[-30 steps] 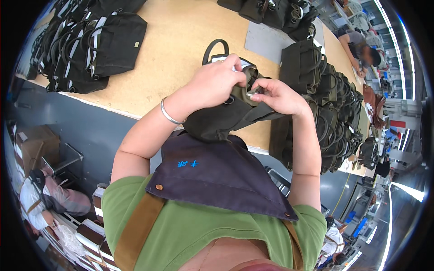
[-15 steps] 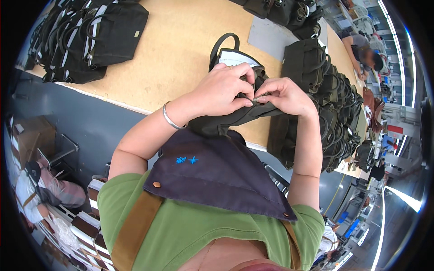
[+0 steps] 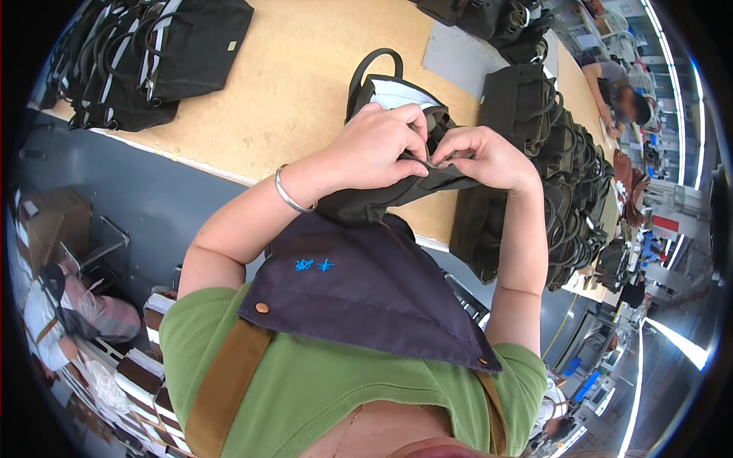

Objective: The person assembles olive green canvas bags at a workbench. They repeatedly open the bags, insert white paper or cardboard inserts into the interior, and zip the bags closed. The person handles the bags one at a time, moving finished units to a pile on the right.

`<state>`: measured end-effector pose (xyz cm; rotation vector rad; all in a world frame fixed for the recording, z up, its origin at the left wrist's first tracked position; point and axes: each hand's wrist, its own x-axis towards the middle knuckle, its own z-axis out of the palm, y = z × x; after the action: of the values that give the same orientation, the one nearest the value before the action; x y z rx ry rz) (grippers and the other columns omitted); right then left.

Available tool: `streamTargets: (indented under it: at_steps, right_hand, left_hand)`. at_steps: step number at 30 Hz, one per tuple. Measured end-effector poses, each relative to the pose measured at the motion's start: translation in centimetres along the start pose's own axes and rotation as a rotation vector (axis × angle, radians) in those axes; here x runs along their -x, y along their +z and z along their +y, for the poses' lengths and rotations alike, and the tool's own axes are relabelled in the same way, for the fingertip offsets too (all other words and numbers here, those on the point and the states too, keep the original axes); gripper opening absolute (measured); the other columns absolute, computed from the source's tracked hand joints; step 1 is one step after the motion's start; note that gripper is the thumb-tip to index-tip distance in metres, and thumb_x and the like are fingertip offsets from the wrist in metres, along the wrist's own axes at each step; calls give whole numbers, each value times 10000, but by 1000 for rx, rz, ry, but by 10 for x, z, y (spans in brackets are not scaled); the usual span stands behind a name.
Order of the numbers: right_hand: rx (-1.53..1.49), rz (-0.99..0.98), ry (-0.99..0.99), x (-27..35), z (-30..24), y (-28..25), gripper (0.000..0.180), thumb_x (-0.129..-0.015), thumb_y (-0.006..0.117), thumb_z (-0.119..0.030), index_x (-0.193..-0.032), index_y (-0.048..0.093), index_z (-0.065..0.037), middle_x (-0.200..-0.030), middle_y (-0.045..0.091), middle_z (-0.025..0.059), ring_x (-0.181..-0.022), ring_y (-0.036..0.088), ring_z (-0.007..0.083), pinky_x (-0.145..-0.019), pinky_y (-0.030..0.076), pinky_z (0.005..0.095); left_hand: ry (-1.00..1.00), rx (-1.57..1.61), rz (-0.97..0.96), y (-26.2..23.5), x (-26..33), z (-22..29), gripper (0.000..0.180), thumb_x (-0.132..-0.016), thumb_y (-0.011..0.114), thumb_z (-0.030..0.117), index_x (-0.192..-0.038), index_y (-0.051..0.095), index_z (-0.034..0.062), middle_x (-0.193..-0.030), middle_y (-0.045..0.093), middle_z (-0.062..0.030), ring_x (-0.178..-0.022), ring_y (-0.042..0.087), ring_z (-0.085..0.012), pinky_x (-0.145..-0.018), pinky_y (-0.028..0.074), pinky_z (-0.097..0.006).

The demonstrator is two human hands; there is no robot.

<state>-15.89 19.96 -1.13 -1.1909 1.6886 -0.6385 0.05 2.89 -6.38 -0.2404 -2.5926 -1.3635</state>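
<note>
A dark olive-black fabric bag (image 3: 382, 195) with a looped handle (image 3: 372, 65) lies at the near edge of a tan wooden worktable (image 3: 305, 84). White paper stuffing (image 3: 401, 95) shows in its open top. My left hand (image 3: 378, 145), with a silver bangle (image 3: 289, 195) on the wrist, pinches the bag's upper edge. My right hand (image 3: 485, 156) grips the same edge from the other side, fingertips almost meeting the left ones. What sits between the fingertips is too small to make out.
A stack of matching dark bags (image 3: 561, 175) stands at the right, another pile (image 3: 153, 53) at the far left, more (image 3: 496, 19) at the back. A grey mat (image 3: 458, 57) lies on the table. Another person (image 3: 611, 95) works at the far right. Boxes (image 3: 46, 225) sit on the floor at left.
The bag has been drawn closer to me and turned more upright. Both hands have closed in together on its upper edge.
</note>
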Motion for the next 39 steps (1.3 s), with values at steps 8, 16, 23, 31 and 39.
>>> streamTargets:
  at_steps: [8, 16, 23, 31, 39]
  right_hand:
    - [29, -34, 3, -2, -5, -2, 256, -779, 606, 76, -980, 709, -43, -874, 658, 53, -818, 610, 148, -753, 484, 277]
    - [150, -20, 44, -5, -13, -2, 263, -743, 621, 72, -954, 720, -49, -839, 656, 61, -778, 614, 170, -721, 487, 287]
    - [119, -19, -8, -6, -10, -2, 281, -732, 610, 77, -954, 722, -55, -820, 646, 63, -762, 612, 173, -707, 484, 288]
    - [155, -52, -60, -6, -11, -2, 305, -728, 565, 84, -963, 707, -48, -811, 612, 56, -736, 574, 164, -678, 457, 286]
    - [-42, -86, -47, -2, -7, -2, 292, -756, 541, 77, -993, 682, -18, -808, 592, 33, -718, 518, 110, -659, 422, 255]
  left_hand:
    - [-31, 48, -1, 1, 0, -1, 97, -743, 775, 224, -789, 738, 148, -984, 591, 30, -863, 567, -159, -845, 349, -348]
    - [6, 125, 45, 0, 1, -3, 94, -722, 779, 199, -764, 737, 126, -821, 586, 1, -789, 590, -176, -759, 393, -363]
    - [11, 83, 51, 2, 1, -6, 101, -737, 773, 198, -778, 732, 115, -797, 553, -14, -792, 561, -187, -767, 374, -361]
    - [-29, 64, 50, 6, 3, -2, 79, -754, 756, 179, -781, 722, 113, -844, 541, -1, -826, 545, -174, -810, 342, -350]
    - [-54, 36, 60, 7, 3, 1, 95, -744, 751, 193, -759, 720, 104, -864, 558, -12, -822, 558, -187, -800, 344, -353]
